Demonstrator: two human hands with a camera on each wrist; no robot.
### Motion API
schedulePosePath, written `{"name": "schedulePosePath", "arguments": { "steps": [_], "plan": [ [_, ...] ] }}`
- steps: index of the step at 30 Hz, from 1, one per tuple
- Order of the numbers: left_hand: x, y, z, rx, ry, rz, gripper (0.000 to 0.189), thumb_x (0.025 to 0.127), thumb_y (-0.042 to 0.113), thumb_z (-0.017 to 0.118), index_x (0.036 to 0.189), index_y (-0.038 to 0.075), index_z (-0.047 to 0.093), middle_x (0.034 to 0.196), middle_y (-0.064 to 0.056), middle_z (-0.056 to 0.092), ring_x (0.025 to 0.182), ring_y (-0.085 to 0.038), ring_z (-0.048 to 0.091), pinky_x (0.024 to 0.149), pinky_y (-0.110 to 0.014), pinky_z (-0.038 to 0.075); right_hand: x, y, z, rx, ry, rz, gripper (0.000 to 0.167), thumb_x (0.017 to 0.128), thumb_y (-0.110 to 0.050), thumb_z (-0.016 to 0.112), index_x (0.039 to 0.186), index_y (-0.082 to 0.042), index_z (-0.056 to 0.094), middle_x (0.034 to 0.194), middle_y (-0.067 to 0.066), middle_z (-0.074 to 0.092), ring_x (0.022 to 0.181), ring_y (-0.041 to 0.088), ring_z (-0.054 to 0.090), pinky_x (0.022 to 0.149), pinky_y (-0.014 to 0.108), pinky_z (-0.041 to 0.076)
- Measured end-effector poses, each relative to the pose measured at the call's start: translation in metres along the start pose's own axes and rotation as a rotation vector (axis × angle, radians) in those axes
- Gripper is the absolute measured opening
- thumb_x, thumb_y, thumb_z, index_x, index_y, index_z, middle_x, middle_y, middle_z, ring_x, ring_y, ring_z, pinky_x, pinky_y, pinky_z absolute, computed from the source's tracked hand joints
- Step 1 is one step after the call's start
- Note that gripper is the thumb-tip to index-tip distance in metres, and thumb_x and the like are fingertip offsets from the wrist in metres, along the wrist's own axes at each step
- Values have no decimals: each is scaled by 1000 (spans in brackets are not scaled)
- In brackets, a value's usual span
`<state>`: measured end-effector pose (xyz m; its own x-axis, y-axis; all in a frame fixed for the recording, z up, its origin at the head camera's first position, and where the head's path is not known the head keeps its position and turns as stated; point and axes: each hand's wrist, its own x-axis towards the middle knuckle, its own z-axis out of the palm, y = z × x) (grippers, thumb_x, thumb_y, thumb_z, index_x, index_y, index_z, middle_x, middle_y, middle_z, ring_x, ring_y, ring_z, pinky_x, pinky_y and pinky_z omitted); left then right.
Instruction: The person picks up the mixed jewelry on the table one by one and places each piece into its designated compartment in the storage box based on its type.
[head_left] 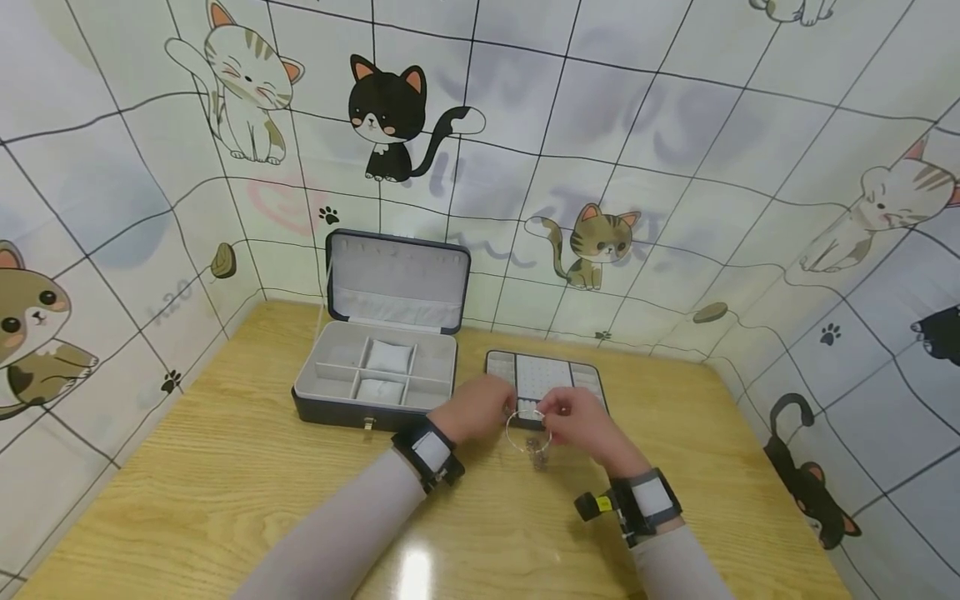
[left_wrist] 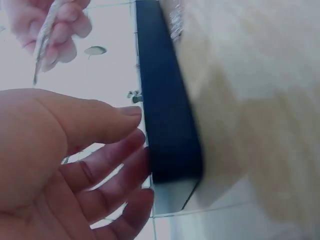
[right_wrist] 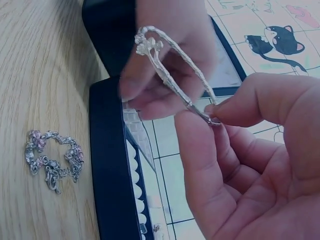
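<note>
A silver bangle [right_wrist: 172,86] with small bud-like ornaments at one end is pinched between thumb and forefinger of my right hand [head_left: 585,423]. It hangs above the front edge of the jewellery tray [head_left: 543,377]. My left hand [head_left: 480,408] is at the tray's front left, behind the bangle in the right wrist view. Its fingers are loosely bent and hold nothing; in the left wrist view the fingertips lie close to the tray's dark side, and contact is unclear. On the table before the tray lies a silver chain bracelet [right_wrist: 52,180] with pink stones.
Left of the tray stands a dark jewellery box [head_left: 333,410], its lid [head_left: 397,275] raised. Pale cushions [head_left: 389,357] sit in two of its compartments. Cat-patterned sheeting [head_left: 510,167] encloses the back and sides of the wooden table [head_left: 225,467].
</note>
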<state>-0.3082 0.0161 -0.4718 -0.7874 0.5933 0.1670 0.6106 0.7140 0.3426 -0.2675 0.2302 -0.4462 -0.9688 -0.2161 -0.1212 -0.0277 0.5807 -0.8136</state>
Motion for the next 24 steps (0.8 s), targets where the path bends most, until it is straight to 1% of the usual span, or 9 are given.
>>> {"name": "schedulePosePath", "arguments": {
  "steps": [4,6,9,11,13,15,17,21,24],
  "plan": [
    [1,-5,-12,-137,23,5,13,98,8,68,107,11,76,103,-3,77,95,-17,69,86,-32,57,2,0,1,50,12,2,18,92,2,63,108,4,69,83,7,69,70,18,65,62,26,58],
    [0,-5,-19,-175,27,-3,15,100,9,66,112,11,76,109,-4,77,99,-17,70,90,-34,58,2,1,2,70,24,2,18,93,1,63,109,5,69,83,8,69,72,18,66,63,26,59],
    [0,-3,-26,-199,35,-21,17,104,13,62,113,12,77,110,-4,78,95,-15,69,88,-32,58,3,1,4,83,57,-4,19,93,0,64,110,5,69,84,9,69,73,20,66,64,28,61],
    [0,-2,-30,-223,33,-41,18,106,15,61,113,11,77,108,-3,77,89,-14,67,82,-30,57,4,1,5,82,81,-11,19,93,0,64,111,5,69,86,10,69,72,21,66,64,29,61],
    [0,0,-31,-264,21,-67,19,106,17,61,114,11,76,105,-3,76,82,-13,64,76,-29,55,4,1,7,82,107,-13,20,93,0,64,111,5,69,88,10,69,72,21,67,64,30,61],
    [0,1,-31,-294,6,-85,18,106,20,62,115,11,75,104,-1,74,81,-11,63,73,-28,54,5,1,9,85,129,-12,20,92,0,64,111,5,70,90,10,69,73,22,68,65,31,62],
    [1,2,-29,-318,-4,-92,17,105,21,64,113,12,75,104,0,73,82,-11,63,73,-28,53,6,2,10,93,148,-12,21,92,0,64,111,5,70,91,10,69,74,24,69,66,31,63],
    [1,4,-27,-334,-6,-84,14,102,17,68,112,11,75,103,1,72,87,-12,63,76,-29,53,6,2,12,117,172,-10,20,91,0,64,110,4,70,91,11,69,78,33,73,70,40,65],
    [1,5,-28,-355,-1,-93,15,100,13,69,113,9,75,102,1,71,88,-13,62,76,-29,53,6,1,13,134,184,1,19,91,1,63,110,2,70,92,12,69,78,34,74,73,46,66]
  ]
}}
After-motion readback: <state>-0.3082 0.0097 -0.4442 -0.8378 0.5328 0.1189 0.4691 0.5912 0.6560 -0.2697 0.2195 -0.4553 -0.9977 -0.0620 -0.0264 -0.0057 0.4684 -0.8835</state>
